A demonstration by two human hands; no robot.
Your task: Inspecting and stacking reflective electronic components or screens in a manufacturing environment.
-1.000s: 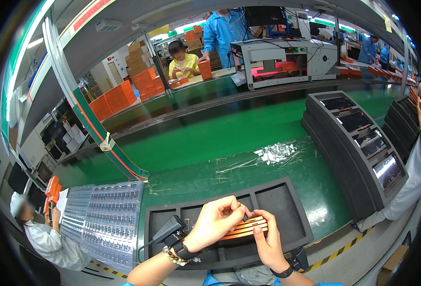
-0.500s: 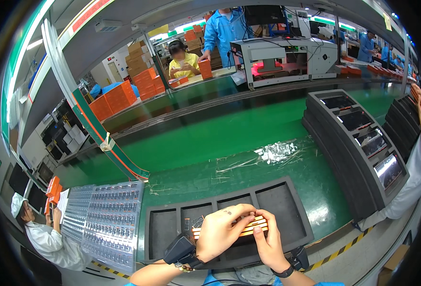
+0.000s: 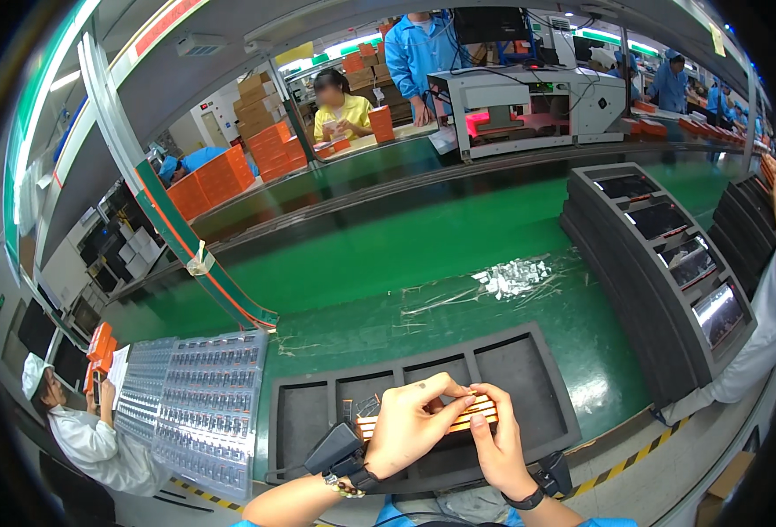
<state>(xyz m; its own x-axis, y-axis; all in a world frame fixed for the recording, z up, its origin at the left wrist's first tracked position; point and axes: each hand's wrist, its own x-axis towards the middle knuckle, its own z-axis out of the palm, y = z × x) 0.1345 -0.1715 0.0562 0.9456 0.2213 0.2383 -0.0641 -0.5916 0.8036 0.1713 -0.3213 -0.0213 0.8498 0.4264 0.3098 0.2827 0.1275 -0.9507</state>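
My left hand (image 3: 410, 428) and my right hand (image 3: 500, 446) are together over a black foam tray (image 3: 548, 422). Between them is a small stack of thin flat panels with orange edges (image 3: 473, 415), tilted in my grip. My left thumb and forefinger pinch at the top of the stack, and the left palm hides much of it. Around its right end my right fingers are curled, with the thumb on the near edge. Small dark pieces (image 3: 368, 407) with fine outlines lie in a tray compartment beside my left hand.
Clear plastic trays with rows of small parts (image 3: 208, 386) lie left on the green bench. Stacked black foam trays (image 3: 669, 255) with glossy dark panels stand right. A green post (image 3: 177, 233) rises left; across the bench are a white machine (image 3: 529, 114), orange boxes (image 3: 208, 184) and co-workers.
My hands keep almost the same hold on the stack. Across the bench, the co-worker in blue has taken a hand away from an orange box, and the person in yellow has shifted.
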